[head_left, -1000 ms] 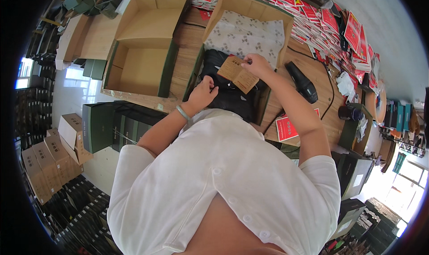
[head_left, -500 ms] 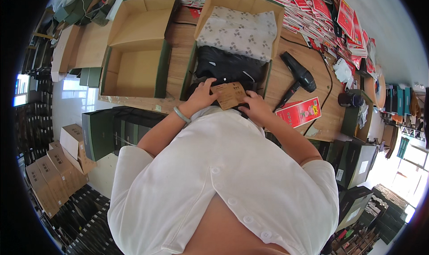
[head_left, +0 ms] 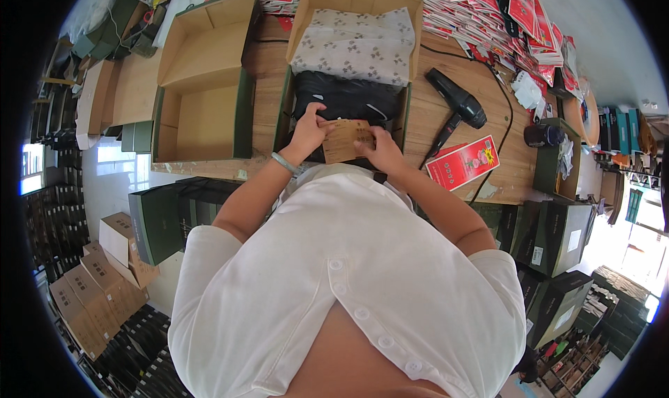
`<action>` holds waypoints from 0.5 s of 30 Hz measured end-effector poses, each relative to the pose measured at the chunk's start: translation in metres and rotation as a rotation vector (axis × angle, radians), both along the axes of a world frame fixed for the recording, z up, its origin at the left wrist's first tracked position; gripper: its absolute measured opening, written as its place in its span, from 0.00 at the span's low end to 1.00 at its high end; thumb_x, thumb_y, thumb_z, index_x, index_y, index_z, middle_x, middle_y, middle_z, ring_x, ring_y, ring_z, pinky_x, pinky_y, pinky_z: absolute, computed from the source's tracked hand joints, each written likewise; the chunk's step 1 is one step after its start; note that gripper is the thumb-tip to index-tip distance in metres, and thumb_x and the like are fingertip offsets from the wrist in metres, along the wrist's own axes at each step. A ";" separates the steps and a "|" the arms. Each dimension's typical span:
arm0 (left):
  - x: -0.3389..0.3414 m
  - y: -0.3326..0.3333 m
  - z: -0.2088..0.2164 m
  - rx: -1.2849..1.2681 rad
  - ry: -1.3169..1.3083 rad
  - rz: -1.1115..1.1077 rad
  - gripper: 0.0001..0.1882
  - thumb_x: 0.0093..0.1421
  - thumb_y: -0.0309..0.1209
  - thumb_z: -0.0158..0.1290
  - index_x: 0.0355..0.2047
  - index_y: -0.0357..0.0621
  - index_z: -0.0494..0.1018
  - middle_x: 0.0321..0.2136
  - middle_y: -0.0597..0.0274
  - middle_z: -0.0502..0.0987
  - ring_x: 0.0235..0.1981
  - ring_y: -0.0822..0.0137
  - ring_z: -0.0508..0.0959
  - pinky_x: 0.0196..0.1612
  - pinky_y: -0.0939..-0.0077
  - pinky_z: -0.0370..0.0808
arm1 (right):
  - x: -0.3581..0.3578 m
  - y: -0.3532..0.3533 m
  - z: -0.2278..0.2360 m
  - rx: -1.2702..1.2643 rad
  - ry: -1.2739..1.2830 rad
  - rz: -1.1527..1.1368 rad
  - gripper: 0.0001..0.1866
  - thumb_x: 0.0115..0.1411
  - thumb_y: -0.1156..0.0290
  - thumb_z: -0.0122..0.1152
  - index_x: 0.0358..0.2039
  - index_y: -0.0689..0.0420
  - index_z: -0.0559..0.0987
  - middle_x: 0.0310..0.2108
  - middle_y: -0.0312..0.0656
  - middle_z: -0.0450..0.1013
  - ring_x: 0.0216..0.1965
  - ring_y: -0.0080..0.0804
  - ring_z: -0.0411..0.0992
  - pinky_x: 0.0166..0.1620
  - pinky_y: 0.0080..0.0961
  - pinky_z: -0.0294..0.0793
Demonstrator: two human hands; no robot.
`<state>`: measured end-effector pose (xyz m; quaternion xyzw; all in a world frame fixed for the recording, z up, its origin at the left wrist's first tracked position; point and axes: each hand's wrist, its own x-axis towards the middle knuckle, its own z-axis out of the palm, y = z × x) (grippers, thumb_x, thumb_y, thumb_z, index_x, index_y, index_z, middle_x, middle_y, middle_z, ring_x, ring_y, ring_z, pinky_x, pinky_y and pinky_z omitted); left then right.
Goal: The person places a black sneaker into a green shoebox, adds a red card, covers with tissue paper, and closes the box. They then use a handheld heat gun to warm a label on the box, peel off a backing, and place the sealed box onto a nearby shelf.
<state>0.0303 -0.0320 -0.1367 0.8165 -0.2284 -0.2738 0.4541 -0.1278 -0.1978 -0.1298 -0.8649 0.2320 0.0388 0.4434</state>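
A brown printed paper card (head_left: 341,141) is held between my two hands above the near end of a green shoebox (head_left: 286,95). My left hand (head_left: 306,134) is closed on the card's left edge, a pale bangle round that wrist. At its right edge, my right hand (head_left: 383,151) grips it between thumb and fingers. Behind the card, black shoes (head_left: 341,97) lie in the box, partly hidden by the card and my hands. White patterned tissue paper (head_left: 355,46) is folded back against the raised lid.
Left of it stands another open box (head_left: 205,119) with a bare inside. To the right lie a black hair dryer (head_left: 456,98) with its cord and a red leaflet (head_left: 463,162). Piled red packets (head_left: 460,14) line the back; cartons (head_left: 97,293) stand on the floor at left.
The card has tilted more upright and swung round slightly between my hands. My right hand has moved in over its right edge. The whole view has shifted a little.
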 end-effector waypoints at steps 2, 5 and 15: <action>0.001 -0.003 -0.001 -0.164 0.071 -0.077 0.25 0.55 0.24 0.61 0.51 0.42 0.63 0.30 0.54 0.77 0.32 0.64 0.78 0.38 0.71 0.75 | 0.008 -0.007 0.002 0.184 0.117 -0.203 0.38 0.54 0.52 0.68 0.54 0.67 0.67 0.51 0.57 0.70 0.51 0.45 0.71 0.55 0.32 0.69; 0.008 -0.006 0.004 -0.123 0.076 -0.136 0.24 0.56 0.23 0.60 0.51 0.42 0.63 0.28 0.56 0.77 0.31 0.66 0.78 0.38 0.74 0.74 | 0.012 -0.015 -0.024 0.396 0.099 -0.391 0.44 0.49 0.53 0.72 0.55 0.73 0.64 0.45 0.55 0.73 0.47 0.40 0.73 0.49 0.30 0.74; 0.003 -0.014 0.013 0.120 0.269 -0.054 0.23 0.56 0.31 0.61 0.44 0.35 0.61 0.24 0.56 0.76 0.25 0.70 0.77 0.23 0.76 0.73 | 0.032 -0.053 -0.038 0.236 0.142 -0.308 0.23 0.50 0.53 0.70 0.32 0.63 0.82 0.27 0.47 0.78 0.28 0.38 0.76 0.35 0.33 0.74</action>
